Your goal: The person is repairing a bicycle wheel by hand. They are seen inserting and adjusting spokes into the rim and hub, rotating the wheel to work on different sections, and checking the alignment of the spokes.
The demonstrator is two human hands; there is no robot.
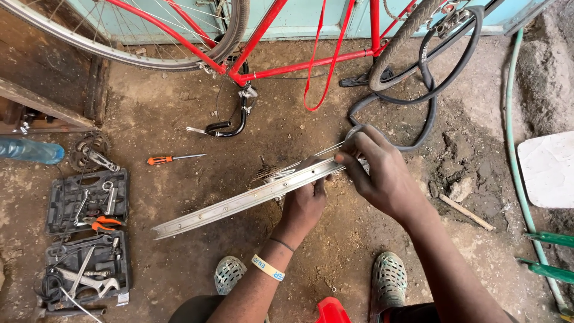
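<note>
the left hand (304,206) grips the silver wheel rim (239,202) from beneath at picture centre, fingers wrapped around it, while the right hand (382,173) pinches thin spokes (326,149) at the rim's 2 o'clock end between thumb and fingertips. at 9 o'clock of the rim lie an open black tool case (86,239) and an orange-handled screwdriver (173,158) on the dirt; at 12 o'clock stands a red bicycle frame (269,57), with a black tyre (430,66) at 1 o'clock.

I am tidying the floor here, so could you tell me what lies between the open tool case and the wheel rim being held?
In the head view, an orange-handled screwdriver lies on the dirt between the open tool case and the wheel rim; otherwise that stretch is bare.
</note>
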